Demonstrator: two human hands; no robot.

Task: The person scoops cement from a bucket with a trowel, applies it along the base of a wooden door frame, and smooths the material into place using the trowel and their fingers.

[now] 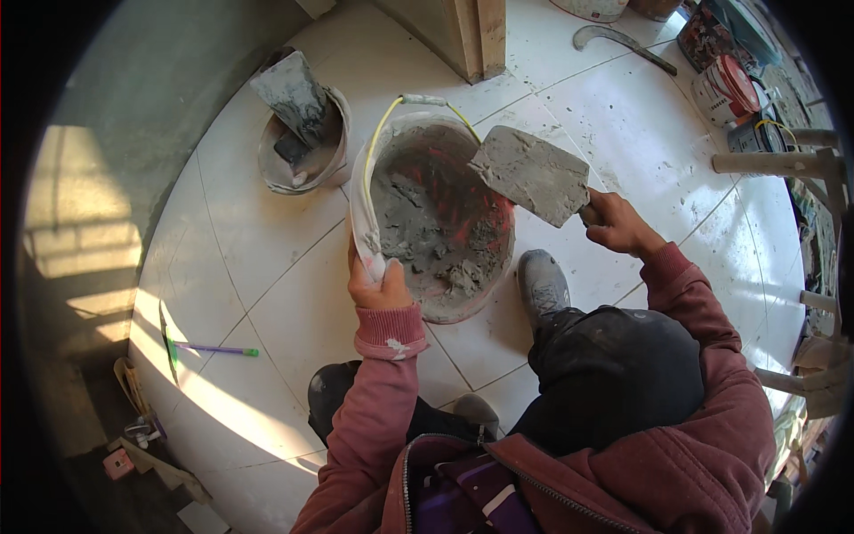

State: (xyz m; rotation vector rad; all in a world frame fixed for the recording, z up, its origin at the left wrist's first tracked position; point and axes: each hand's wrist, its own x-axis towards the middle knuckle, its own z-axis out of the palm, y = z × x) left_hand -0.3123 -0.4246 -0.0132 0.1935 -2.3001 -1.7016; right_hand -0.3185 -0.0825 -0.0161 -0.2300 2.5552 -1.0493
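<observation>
A large bucket [418, 240] with a yellow-wired handle stands between my feet, smeared inside with lumpy grey mortar over reddish patches. My left hand [378, 276] grips its left rim, fingers wrapped round the outside. My right hand [614, 227] holds a wide trowel [529, 178] by its handle, the mortar-caked blade raised over the bucket's upper right rim. Up and to the left, a smaller bucket [316, 173] holds another grey-crusted flat tool [285, 93] and a dark object.
A wooden post [480, 44] stands above, a curved metal tool [623, 44] and paint buckets [721, 93] at upper right. Wooden poles [765, 162] edge the right side. A green-purple squeegee [218, 350] lies lower left on the white tiles [240, 267], beside a grey wall [116, 98].
</observation>
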